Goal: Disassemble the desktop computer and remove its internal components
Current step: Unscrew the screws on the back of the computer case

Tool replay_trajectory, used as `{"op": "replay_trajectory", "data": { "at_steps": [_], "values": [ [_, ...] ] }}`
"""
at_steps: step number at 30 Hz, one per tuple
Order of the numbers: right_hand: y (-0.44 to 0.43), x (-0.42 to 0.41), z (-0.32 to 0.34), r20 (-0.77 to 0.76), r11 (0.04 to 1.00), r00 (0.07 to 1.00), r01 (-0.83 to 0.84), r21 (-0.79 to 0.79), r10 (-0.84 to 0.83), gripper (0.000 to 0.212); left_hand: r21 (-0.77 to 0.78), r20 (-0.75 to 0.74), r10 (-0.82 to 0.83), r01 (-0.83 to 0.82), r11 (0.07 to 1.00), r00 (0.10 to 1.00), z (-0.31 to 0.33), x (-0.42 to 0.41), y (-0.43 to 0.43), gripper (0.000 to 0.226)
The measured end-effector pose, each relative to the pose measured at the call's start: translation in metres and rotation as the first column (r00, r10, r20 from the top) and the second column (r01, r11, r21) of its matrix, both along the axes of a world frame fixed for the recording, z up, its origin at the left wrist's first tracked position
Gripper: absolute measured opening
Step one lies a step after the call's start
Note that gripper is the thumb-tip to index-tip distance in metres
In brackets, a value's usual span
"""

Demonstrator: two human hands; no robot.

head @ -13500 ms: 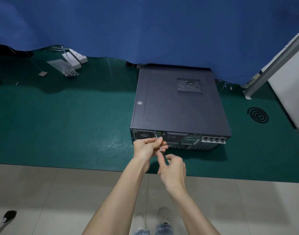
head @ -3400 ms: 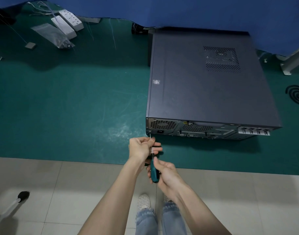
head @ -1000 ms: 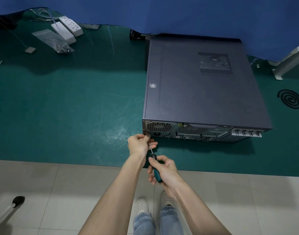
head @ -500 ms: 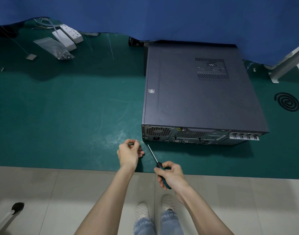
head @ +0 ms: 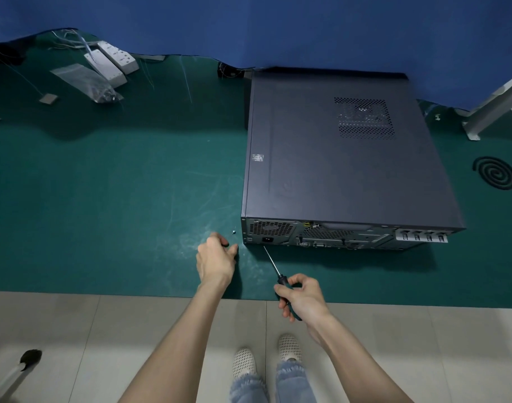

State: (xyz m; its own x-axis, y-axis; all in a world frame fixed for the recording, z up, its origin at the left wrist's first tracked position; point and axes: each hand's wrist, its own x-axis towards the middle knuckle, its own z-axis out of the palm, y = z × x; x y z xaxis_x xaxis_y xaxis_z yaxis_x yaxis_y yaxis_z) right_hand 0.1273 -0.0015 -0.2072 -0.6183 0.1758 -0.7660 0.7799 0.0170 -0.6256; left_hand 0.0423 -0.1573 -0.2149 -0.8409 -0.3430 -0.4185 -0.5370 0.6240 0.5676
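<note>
The green mat (head: 103, 199) carries the desktop computer (head: 336, 170), which lies flat at 1 o'clock from both hands with its rear ports facing the person. The left hand (head: 217, 260) hovers low with its fingers loosely curled, gripping nothing. The right hand (head: 302, 296) grips the screwdriver (head: 281, 280), whose tip points to 11 o'clock, just short of the case's rear. A tiny screw (head: 233, 231) lies at 1 o'clock from the left hand, just beyond its fingertips.

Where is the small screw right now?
In the head view, the screw lies on the green mat, just left of the near corner of the computer case, close beyond the left hand.
</note>
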Motion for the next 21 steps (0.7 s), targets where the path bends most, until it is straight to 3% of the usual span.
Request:
{"op": "replay_trajectory", "data": {
  "at_steps": [3, 8, 11, 15, 21],
  "values": [
    [0.004, 0.003, -0.002, -0.002, 0.999, 0.999, 0.032, 0.017, -0.032, 0.013, 0.015, -0.003, 0.041, -0.041, 0.999, 0.999, 0.001, 0.014, 0.006, 0.013],
    [0.013, 0.011, -0.003, -0.009, 0.997, 0.997, 0.076, 0.022, -0.075, 0.015, 0.111, -0.035, -0.036, 0.04, 0.993, 0.999, 0.001, 0.036, 0.037, 0.005],
    [0.019, 0.014, -0.004, -0.023, 0.993, 0.993, 0.113, 0.009, -0.113, 0.015, 0.314, -0.033, -0.009, 0.019, 0.949, 0.999, 0.002, 0.04, 0.058, 0.008],
    [0.023, 0.016, -0.004, -0.031, 0.99, 0.99, 0.139, -0.011, -0.139, 0.012, 0.557, 0.067, 0.07, -0.096, 0.825, 0.995, 0.01, 0.038, 0.079, 0.02],
    [0.024, 0.016, -0.004, -0.02, 0.99, 0.99, 0.137, -0.034, -0.138, 0.012, 0.57, 0.116, 0.135, -0.178, 0.802, 0.984, 0.011, 0.036, 0.093, 0.02]
  ]
}}
